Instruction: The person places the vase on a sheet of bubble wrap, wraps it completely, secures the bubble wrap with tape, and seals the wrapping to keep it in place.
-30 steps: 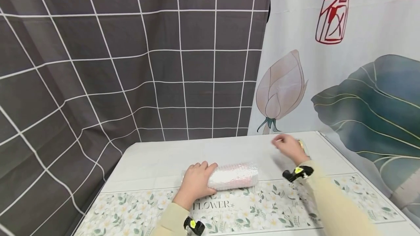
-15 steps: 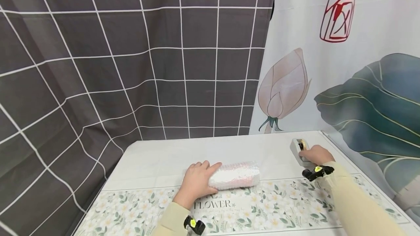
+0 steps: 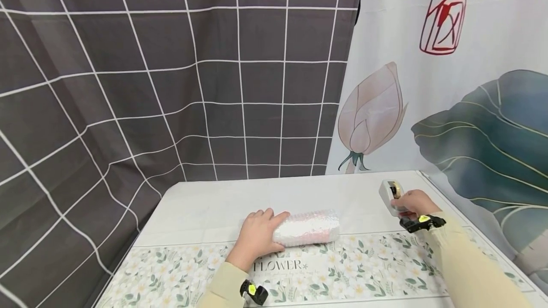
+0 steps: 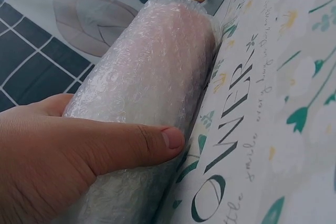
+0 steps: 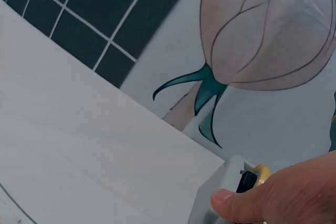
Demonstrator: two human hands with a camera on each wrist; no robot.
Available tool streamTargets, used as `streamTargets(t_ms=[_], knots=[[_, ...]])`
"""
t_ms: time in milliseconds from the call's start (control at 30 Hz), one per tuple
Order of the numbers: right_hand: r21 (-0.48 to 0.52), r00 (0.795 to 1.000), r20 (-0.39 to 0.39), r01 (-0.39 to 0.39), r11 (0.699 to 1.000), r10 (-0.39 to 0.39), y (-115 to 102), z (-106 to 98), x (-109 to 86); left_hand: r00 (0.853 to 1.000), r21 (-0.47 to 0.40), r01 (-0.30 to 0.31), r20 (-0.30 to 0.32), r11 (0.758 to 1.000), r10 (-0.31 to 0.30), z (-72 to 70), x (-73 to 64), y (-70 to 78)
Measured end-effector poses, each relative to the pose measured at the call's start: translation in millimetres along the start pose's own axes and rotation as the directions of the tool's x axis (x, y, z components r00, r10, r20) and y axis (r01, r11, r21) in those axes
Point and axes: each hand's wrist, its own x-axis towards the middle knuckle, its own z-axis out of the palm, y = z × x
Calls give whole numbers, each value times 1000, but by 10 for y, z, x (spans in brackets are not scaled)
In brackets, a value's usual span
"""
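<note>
A cylinder-shaped bundle in clear bubble wrap, pinkish inside, lies across the table's middle. My left hand holds its left end, fingers over the top; in the left wrist view the thumb lies along the near side of the bubble wrap. At the table's back right stands a pale grey tape dispenser with a yellowish tape roll. My right hand grips its near end, the thumb on its side in the right wrist view. Most of the right fingers are hidden behind the hand.
A white table with a flower-printed band carries these things. Behind it hangs a dark grid curtain, and to the right a pale curtain with lotus prints. Both wrists wear black camera straps.
My right hand moved right and nearer from behind the tape dispenser's left side, then took hold of the dispenser's near end. The left hand and the wrapped bundle have stayed in place.
</note>
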Motion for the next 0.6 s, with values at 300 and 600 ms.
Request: streamTargets(t_ms=[300, 600], knots=[[105, 994, -106, 32, 994, -20, 76, 101, -133, 1000, 1, -7, -7, 1000, 7, -2, 11, -15], [278, 976, -182, -64, 959, 118, 222, 146, -224, 1000, -13, -4, 8, 1000, 4, -1, 22, -14]])
